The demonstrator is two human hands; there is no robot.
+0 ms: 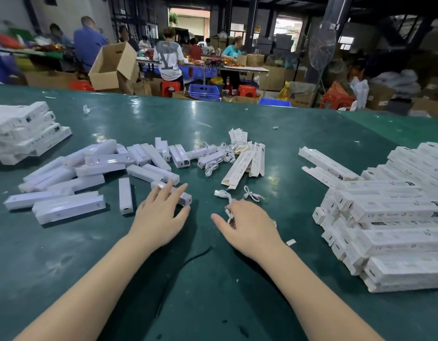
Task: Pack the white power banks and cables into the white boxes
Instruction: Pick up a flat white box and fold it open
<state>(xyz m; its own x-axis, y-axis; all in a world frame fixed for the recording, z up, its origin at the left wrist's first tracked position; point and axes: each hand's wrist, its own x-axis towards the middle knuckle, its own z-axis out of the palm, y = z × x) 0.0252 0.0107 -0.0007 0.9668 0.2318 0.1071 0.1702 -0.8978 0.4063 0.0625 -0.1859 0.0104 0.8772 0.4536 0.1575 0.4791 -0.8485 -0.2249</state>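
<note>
A wide dark green bench (237,279) fills the lower view, with a busy warehouse of seated workers and cardboard cartons beyond its far edge; on the right side of the bench lies a large heap of white boxes (395,225), long, narrow and printed, stacked several deep; at the far left sits a smaller stack of similar boxes (23,131); across the left and middle a loose scatter of white power banks (90,173) lies flat at all angles; near the middle a few opened box sleeves (242,163) lie beside a tangle of short white cables (218,156); two bare forearms reach in from below; the left hand (161,217) lies over the nearest power bank (182,196), fingers straight and spread, touching it but with no grip closed round it; the right hand (247,225) has its fingers curled, its grip pinching a coiled white cable (225,196) that trails toward another loose cable (253,194) just beside it; judged from this, the step in hand is gathering one power bank and one cable as a set; the next move likely calls for the left hand to close on the bank, and an empty box brought from the right-hand heap to receive both
</note>
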